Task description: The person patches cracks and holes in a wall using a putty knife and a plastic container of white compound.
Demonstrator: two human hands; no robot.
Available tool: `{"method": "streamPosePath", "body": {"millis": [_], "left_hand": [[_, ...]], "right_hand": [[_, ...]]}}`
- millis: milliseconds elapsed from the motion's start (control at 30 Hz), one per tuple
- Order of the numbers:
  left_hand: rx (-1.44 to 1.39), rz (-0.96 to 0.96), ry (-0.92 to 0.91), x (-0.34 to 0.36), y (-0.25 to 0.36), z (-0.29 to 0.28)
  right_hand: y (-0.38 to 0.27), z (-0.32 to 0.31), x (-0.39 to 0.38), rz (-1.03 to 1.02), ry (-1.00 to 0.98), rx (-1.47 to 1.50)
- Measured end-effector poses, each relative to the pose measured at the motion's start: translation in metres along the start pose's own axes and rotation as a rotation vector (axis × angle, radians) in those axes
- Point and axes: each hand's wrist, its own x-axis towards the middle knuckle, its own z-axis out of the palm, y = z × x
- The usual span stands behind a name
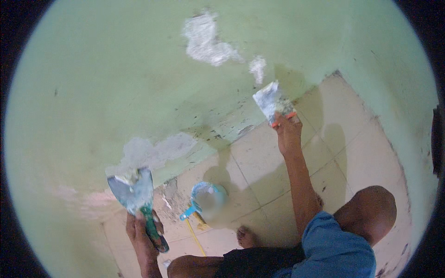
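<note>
My left hand is closed around the green handle of a wide putty knife, whose metal blade is smeared with white filler and carries a lump near its upper edge. The blade overlaps the lower end of a pale filler patch on the green wall; whether it touches is unclear. My right hand grips a flat rectangular scraper with an orange-red edge, its face coated with filler. That scraper is close to the wall, just below a small white patch. A larger white patch lies higher up.
On the tiled floor between my arms stands a light blue container with a blue handle. Beside it are a yellow stick and crumbled debris. My bent knees and a foot are below. Walls meet at a corner.
</note>
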Motion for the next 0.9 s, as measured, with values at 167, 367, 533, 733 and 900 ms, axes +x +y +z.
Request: {"method": "streamPosePath", "body": {"millis": [167, 367, 533, 733, 900], "left_hand": [[-0.030, -0.057, -0.017, -0.015, 0.007, 0.011], [0.024, -0.114, -0.016, -0.016, -0.019, 0.022], [0.011, -0.121, -0.036, -0.013, -0.030, 0.013], [-0.011, -0.145, -0.010, -0.014, -0.025, 0.026], [0.003, -0.139, -0.024, -0.018, -0.019, 0.031]], "right_hand": [[0.002, 0.014, 0.039, -0.225, 0.165, -0.413], [-0.008, 0.057, 0.047, -0.664, 0.248, -0.792], [0.008, 0.087, 0.049, -0.781, 0.270, -1.006], [0.046, 0.109, 0.018, -0.716, 0.093, -1.144], [0.044, 0.082, 0.008, -0.712, 0.035, -1.076]]}}
